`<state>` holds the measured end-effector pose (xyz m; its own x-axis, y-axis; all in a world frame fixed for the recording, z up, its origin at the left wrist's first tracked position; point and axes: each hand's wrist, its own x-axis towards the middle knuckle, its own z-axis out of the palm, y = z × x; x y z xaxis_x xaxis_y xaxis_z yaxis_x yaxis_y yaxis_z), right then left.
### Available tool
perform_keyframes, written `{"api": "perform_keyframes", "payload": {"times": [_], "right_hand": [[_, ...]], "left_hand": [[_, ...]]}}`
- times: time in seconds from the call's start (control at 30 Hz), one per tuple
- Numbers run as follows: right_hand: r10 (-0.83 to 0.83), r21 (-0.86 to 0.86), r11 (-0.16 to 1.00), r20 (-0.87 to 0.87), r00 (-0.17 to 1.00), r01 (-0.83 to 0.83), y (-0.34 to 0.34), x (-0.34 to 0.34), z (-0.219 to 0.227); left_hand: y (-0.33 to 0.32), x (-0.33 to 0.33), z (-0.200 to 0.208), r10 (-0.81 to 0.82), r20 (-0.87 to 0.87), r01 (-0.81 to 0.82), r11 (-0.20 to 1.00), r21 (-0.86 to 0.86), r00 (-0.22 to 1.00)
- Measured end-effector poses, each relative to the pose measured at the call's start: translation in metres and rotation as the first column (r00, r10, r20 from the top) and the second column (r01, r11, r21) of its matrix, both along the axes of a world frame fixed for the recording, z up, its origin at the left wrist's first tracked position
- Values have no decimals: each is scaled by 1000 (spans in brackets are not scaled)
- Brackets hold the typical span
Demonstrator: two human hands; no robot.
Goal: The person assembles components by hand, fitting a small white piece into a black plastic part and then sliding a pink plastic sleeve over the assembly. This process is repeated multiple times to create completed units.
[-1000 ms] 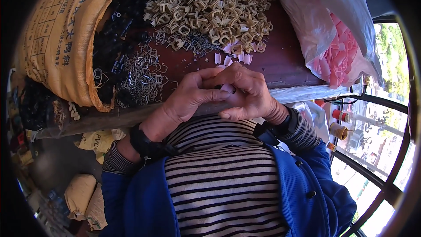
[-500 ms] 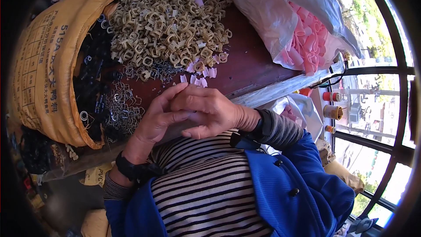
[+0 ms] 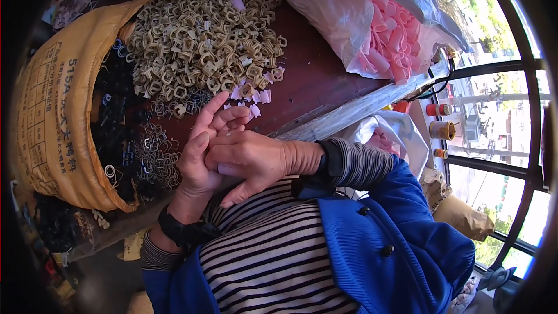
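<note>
My left hand (image 3: 196, 154) is palm up, its index finger stretched toward the far side and its other fingers bent under my right hand. My right hand (image 3: 253, 154) lies across it with curled fingers and the thumb held low. A lilac plastic piece (image 3: 229, 170) shows below my right fingers, pressed against the left palm. Whatever else is between the hands is mostly covered. Just beyond the fingertips, several lilac pieces (image 3: 254, 110) lie on the dark red tabletop (image 3: 314, 75). Behind them is a big heap of beige plastic ring-shaped clips (image 3: 203, 40).
An orange woven sack (image 3: 52, 110) holding black parts (image 3: 113, 116) stands at left. Bent metal wire clips (image 3: 157, 154) lie beside it. A white plastic bag (image 3: 325, 11) with pink curled pieces (image 3: 389, 40) is at far right. Windows (image 3: 488, 104) line the right side.
Both hands have shifted left and slightly nearer to me. The left index finger has straightened, and a lilac piece now shows beneath the right fingers. The head view has tilted a little.
</note>
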<state>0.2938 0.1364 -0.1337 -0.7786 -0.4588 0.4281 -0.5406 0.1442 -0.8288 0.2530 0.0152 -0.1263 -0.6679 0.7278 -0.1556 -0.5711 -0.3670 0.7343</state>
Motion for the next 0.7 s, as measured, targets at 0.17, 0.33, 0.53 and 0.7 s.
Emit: {"api": "perform_keyframes", "payload": {"times": [0.17,0.33,0.53,0.7], "right_hand": [[-5,33,999,-2,1000,5,19,6,5],[-90,300,954,313,946,-9,115,55,22],[-500,937,317,32,865,149,197,163,20],[-969,678,-22,-195,152,734,237,103,26]], "left_hand": [[12,6,1,-37,-35,39,998,57,999],[-5,-11,0,-120,-75,120,993,-2,990],[-17,-25,-12,-79,12,79,997,2,997],[-16,-19,-13,-88,28,88,996,-24,996]]}}
